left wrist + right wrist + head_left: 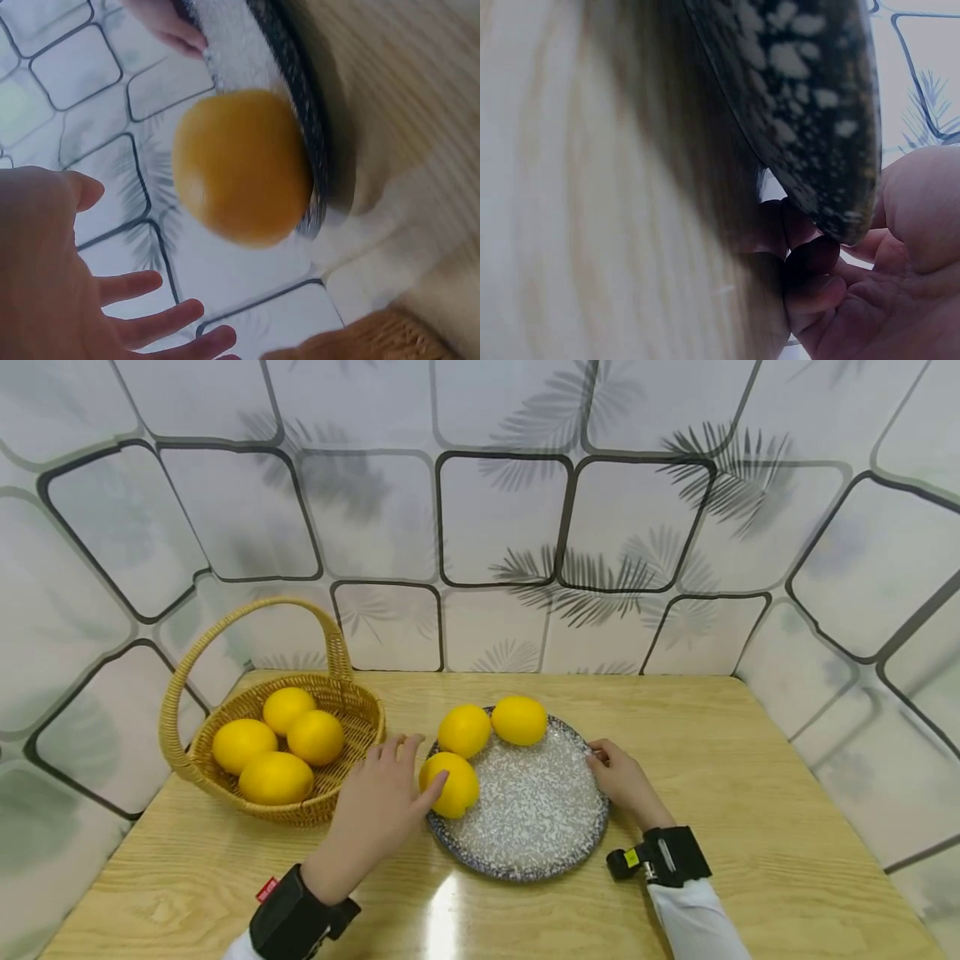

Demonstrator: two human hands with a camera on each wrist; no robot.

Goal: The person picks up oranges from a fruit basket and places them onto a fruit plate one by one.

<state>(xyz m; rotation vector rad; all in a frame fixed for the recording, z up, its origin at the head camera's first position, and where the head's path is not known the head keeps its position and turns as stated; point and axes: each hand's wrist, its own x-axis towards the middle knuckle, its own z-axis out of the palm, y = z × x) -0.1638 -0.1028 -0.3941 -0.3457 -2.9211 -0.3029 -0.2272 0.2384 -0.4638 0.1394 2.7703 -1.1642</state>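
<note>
A speckled grey plate (532, 810) with a dark rim lies on the table, carrying three yellow lemons along its left and far edge. My left hand (378, 802) is over the plate's left side, fingers spread and thumb overlapping the nearest lemon (453, 787) in the head view. From the left wrist, a gap shows between that hand (45, 262) and the lemon (244, 169). At the plate's right edge, my right hand (626, 781) grips the rim. The right wrist view has its curled fingers (814, 292) under the speckled rim (817, 135).
To the left stands a wicker basket (360, 710) with a tall arched handle (176, 693) and several lemons (276, 778) inside. Its right side is close to my left hand. A patterned wall (495, 627) rises behind the wooden table (735, 760).
</note>
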